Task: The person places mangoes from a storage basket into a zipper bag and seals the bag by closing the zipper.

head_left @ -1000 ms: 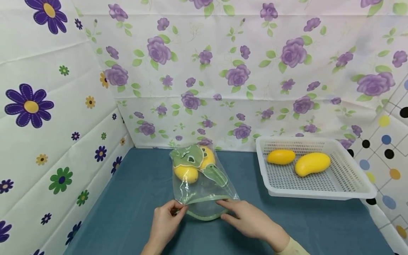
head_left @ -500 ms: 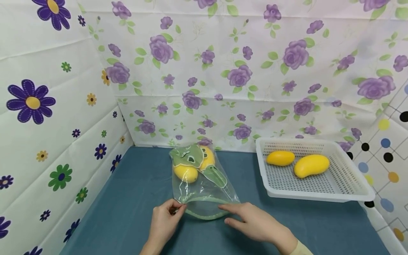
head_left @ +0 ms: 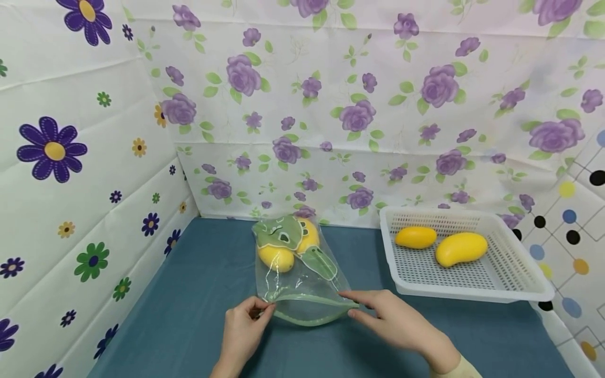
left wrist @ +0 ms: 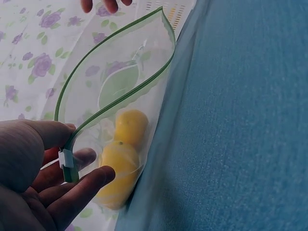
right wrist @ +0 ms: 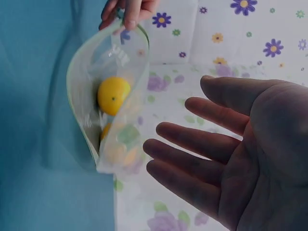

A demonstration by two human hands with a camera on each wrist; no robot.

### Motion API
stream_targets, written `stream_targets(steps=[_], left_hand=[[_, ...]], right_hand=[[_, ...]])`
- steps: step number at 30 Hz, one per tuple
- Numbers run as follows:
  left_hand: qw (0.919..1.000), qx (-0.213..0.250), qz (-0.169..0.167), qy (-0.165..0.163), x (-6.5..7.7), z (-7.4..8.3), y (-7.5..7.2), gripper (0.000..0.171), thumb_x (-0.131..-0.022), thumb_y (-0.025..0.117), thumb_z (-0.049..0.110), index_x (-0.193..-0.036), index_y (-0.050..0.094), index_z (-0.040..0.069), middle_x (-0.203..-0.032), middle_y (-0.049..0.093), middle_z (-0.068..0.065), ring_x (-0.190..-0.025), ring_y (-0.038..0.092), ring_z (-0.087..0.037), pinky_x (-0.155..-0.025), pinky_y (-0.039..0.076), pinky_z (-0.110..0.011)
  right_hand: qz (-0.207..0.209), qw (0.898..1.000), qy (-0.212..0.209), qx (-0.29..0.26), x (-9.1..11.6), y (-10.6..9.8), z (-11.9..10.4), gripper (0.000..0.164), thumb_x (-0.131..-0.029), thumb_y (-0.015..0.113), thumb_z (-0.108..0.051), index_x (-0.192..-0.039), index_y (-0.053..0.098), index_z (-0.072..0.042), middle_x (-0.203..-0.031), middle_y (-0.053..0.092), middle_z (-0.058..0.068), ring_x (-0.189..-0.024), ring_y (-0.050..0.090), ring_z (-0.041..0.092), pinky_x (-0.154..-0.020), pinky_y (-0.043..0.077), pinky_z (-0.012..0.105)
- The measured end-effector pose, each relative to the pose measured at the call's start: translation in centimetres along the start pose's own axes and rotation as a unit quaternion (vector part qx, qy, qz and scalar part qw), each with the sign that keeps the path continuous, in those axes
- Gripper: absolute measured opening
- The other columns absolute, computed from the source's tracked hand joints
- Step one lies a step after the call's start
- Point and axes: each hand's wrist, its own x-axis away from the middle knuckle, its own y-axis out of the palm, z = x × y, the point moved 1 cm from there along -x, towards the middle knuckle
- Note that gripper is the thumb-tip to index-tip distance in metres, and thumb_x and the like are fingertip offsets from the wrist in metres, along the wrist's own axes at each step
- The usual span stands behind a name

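A clear zip bag [head_left: 302,283] with a green zip edge and green print lies with its mouth parted. Inside it are yellow fruits [left wrist: 120,159] that look like mangoes. My left hand [head_left: 247,328] pinches the left end of the zip edge; the left wrist view has a small white slider [left wrist: 65,158] right at those fingers. Beside the right corner of the mouth is my right hand [head_left: 397,317], its fingers [right wrist: 192,139] straight and spread. In the right wrist view it stands apart from the bag, palm facing the camera, holding nothing.
To the right, a white perforated basket [head_left: 472,296] holds a smaller mango [head_left: 416,237] and a larger mango [head_left: 461,249]. A blue cloth [head_left: 189,294] covers the table. Flower-patterned sheets [head_left: 302,105] form the back and left walls, with a dotted sheet [head_left: 572,252] on the right.
My right hand has slid right along the bag's mouth to its corner, and more of the zip edge shows. The left hand keeps its pinch in the same place.
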Motion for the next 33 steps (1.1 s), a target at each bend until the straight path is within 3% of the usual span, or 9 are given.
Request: stream_targets(steps=[3,5,7,10,15,22,33], left_hand=[[1.0,0.001,0.0,-0.007,0.0,0.0,0.1,0.021,-0.091,0.089,0.012,-0.078,0.076,0.023,-0.075,0.073,0.013,-0.064,0.067,-0.003,-0.056,0.053,-0.025],[0.9999,0.0,-0.001,-0.014,0.0,0.0,0.2,0.022,-0.091,0.089,0.012,-0.077,0.076,0.024,-0.075,0.073,0.013,-0.064,0.067,-0.003,-0.057,0.053,-0.025],[0.9998,0.001,0.0,-0.018,0.0,-0.1,0.2,0.023,-0.09,0.089,0.012,-0.077,0.075,0.024,-0.075,0.073,0.013,-0.063,0.066,-0.004,-0.057,0.052,-0.025],[0.9998,0.003,0.003,-0.018,0.1,-0.2,0.3,0.023,-0.09,0.09,0.012,-0.076,0.075,0.024,-0.074,0.072,0.013,-0.061,0.064,-0.004,-0.056,0.051,-0.025],[0.9998,0.01,0.011,-0.01,0.2,-0.3,0.4,0.023,-0.09,0.089,0.011,-0.076,0.075,0.023,-0.074,0.072,0.013,-0.061,0.064,-0.003,-0.055,0.051,-0.024],[0.9998,0.015,0.012,-0.01,0.3,-0.1,0.4,0.021,-0.09,0.089,0.013,-0.077,0.075,0.022,-0.075,0.073,0.011,-0.064,0.067,-0.002,-0.057,0.052,-0.023],[0.9998,0.011,0.008,-0.013,-0.1,-0.2,0.6,0.022,-0.09,0.089,0.011,-0.077,0.075,0.022,-0.075,0.074,0.011,-0.065,0.069,-0.003,-0.057,0.054,-0.025]], right_hand=[[0.015,1.0,0.005,0.004,0.4,-0.9,0.5,0.046,-0.111,0.06,-0.045,-0.154,0.059,-0.029,-0.148,0.064,-0.005,-0.13,0.066,0.024,-0.099,0.057,0.048],[0.024,1.0,0.009,0.007,0.8,-1.5,0.9,0.045,-0.111,0.06,-0.044,-0.154,0.059,-0.029,-0.141,0.068,-0.008,-0.111,0.072,0.015,-0.092,0.059,0.041],[0.033,0.999,0.02,0.012,1.1,-2.1,1.3,0.046,-0.111,0.06,-0.045,-0.153,0.06,-0.029,-0.123,0.074,-0.011,-0.087,0.069,0.008,-0.079,0.058,0.034],[0.047,0.998,0.03,0.004,1.6,-2.8,1.9,0.046,-0.11,0.059,-0.047,-0.153,0.061,-0.028,-0.114,0.075,-0.01,-0.074,0.062,0.007,-0.067,0.051,0.031],[0.084,0.996,0.04,0.004,2.2,-3.6,2.8,0.043,-0.11,0.061,-0.044,-0.149,0.065,-0.026,-0.134,0.072,-0.006,-0.092,0.068,0.009,-0.068,0.052,0.03],[0.133,0.989,0.064,0.022,2.8,-4.9,4.0,0.039,-0.109,0.063,-0.042,-0.143,0.071,-0.024,-0.134,0.073,-0.007,-0.111,0.071,0.008,-0.089,0.059,0.031],[0.185,0.981,0.057,0.034,2.6,-8.3,5.4,0.036,-0.111,0.063,-0.031,-0.141,0.072,-0.013,-0.132,0.075,0.003,-0.114,0.073,0.02,-0.089,0.061,0.036]])
